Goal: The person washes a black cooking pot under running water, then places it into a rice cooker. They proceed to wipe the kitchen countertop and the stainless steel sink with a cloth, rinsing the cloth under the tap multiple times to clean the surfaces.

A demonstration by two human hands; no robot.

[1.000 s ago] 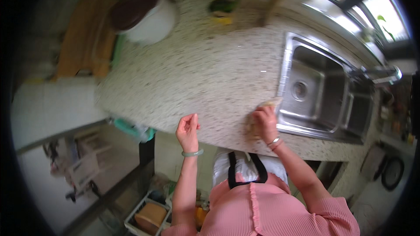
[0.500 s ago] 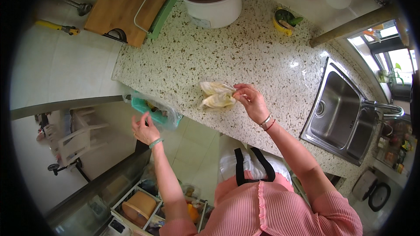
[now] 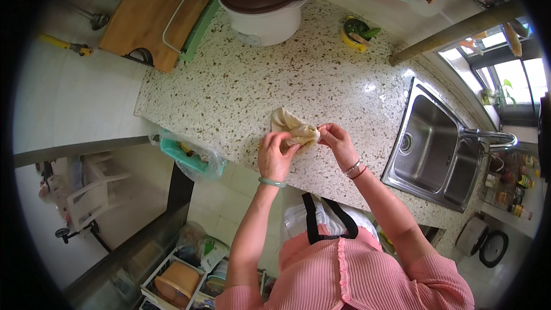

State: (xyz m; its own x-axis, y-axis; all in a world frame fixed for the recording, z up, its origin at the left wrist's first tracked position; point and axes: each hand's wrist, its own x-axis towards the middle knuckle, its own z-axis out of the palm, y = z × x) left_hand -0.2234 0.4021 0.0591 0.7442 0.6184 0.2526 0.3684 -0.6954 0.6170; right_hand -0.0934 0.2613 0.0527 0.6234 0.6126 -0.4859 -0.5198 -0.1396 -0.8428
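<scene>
A crumpled cream and yellowish cloth [image 3: 291,124] lies bunched on the speckled countertop [image 3: 229,80], near its front edge. At the cloth's right end, my right hand [image 3: 340,144] pinches a corner between thumb and fingers. My left hand [image 3: 275,156], with a green bangle at its wrist, has its fingers curled on the cloth's near left side. Part of the cloth is hidden behind those fingers.
To the right is a steel sink [image 3: 427,132] with a tap [image 3: 493,136]. At the back stand a white pot [image 3: 264,26] with a brown lid, a wooden board [image 3: 152,14] and a yellow bowl [image 3: 354,41]. A green bin [image 3: 178,155] lined with plastic hangs at the counter's left edge.
My left hand has moved right from beside the green bin to the cloth and closed on it. The cloth, held by my right hand throughout, has shifted slightly right and become more bunched.
</scene>
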